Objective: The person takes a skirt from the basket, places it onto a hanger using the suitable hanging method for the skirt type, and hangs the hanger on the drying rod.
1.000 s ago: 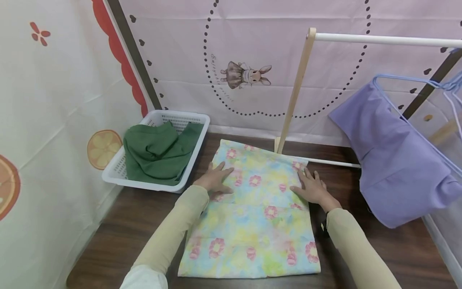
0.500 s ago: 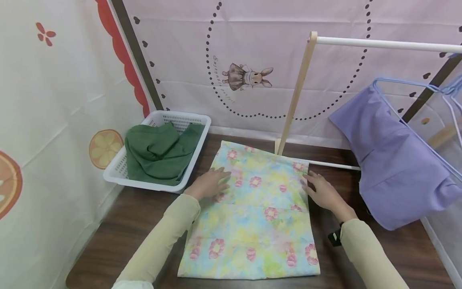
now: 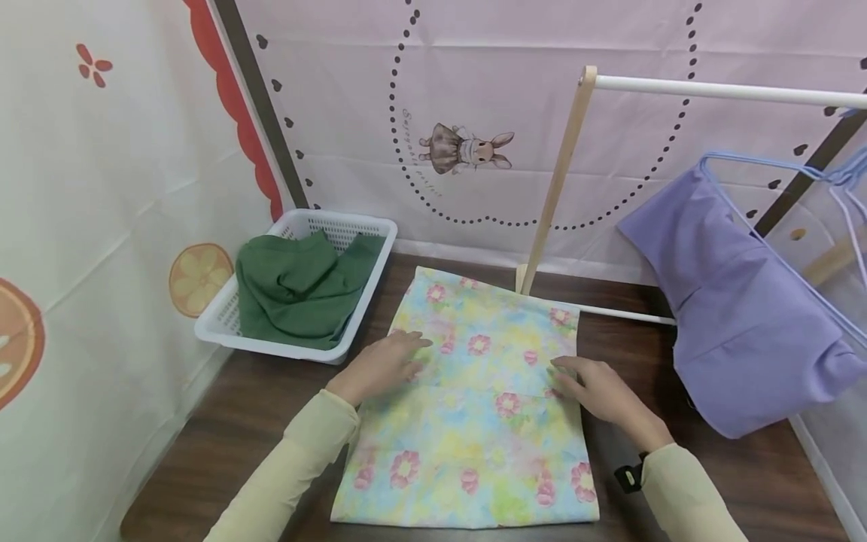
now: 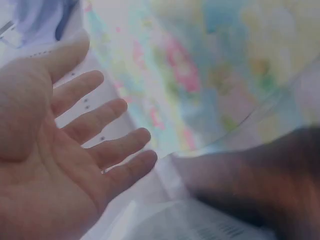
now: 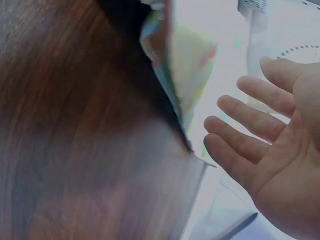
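A flowered cloth (image 3: 467, 429) in pale yellow, blue and pink lies flat on the dark wooden table, apparently folded, with a crease across its middle. My left hand (image 3: 382, 366) hovers by its left edge. Over the right edge is my right hand (image 3: 601, 390), its fingers loosely bent. In the left wrist view the left hand (image 4: 65, 145) has its fingers apart and the palm bare. The right wrist view likewise shows the right hand (image 5: 270, 135) holding nothing, with the cloth's layered edge (image 5: 187, 75) beyond the fingertips. Whether either hand touches the cloth, I cannot tell.
At the left back a white basket (image 3: 271, 346) holds green fabric (image 3: 291, 290). A rack with a wooden post (image 3: 561, 177) and white bars (image 3: 711, 89) stands behind the cloth. To the right, a purple garment (image 3: 752, 309) is on a blue hanger (image 3: 759, 159). Printed sheets line the walls.
Both hands have drawn back toward me from the cloth's upper part. The right hand went out past the right edge, then came inward again. The cloth lies nearly unchanged.
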`<state>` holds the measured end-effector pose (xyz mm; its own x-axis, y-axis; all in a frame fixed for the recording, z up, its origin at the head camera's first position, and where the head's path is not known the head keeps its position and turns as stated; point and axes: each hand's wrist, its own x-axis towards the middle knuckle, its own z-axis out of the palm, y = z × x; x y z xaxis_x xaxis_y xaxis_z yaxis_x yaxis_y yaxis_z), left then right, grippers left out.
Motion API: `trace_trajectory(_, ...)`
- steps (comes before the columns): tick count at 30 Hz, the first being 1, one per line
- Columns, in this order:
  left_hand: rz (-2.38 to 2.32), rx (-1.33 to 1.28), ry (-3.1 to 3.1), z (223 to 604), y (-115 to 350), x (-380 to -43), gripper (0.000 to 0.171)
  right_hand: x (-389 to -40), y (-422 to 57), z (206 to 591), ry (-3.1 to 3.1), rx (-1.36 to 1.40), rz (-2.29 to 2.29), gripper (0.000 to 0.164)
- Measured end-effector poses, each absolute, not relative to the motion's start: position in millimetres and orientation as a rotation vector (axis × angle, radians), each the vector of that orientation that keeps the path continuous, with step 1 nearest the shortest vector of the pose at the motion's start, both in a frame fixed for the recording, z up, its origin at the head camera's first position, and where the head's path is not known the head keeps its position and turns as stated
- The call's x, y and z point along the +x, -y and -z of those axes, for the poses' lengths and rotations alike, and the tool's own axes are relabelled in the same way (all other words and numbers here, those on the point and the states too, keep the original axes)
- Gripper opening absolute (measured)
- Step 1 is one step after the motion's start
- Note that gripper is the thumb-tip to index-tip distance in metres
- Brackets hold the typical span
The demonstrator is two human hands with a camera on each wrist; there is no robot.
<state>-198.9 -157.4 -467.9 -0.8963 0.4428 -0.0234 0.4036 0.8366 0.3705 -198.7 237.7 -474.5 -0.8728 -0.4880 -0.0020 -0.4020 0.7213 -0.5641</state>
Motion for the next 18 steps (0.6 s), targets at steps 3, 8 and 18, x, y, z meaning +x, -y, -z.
trace_trajectory(3, -0.596, 0.633, -2.976, 457.1, 159.6, -190.7, 0.037, -194.5, -239.3, 470.7, -2.835, -0.72, 0.909, 0.033)
trace_trajectory(8, -0.781, 0.667, -3.044, 453.0, 167.1, -183.5, 0.032, -189.9, -245.4, 462.3, -2.903, -0.696, 1.008, 0.031)
trace_trajectory(18, -0.943, 0.733, -3.126, 451.8, 173.0, -174.5, 0.023, -177.3, -282.7, 431.9, -3.063, -0.649, 1.142, 0.014)
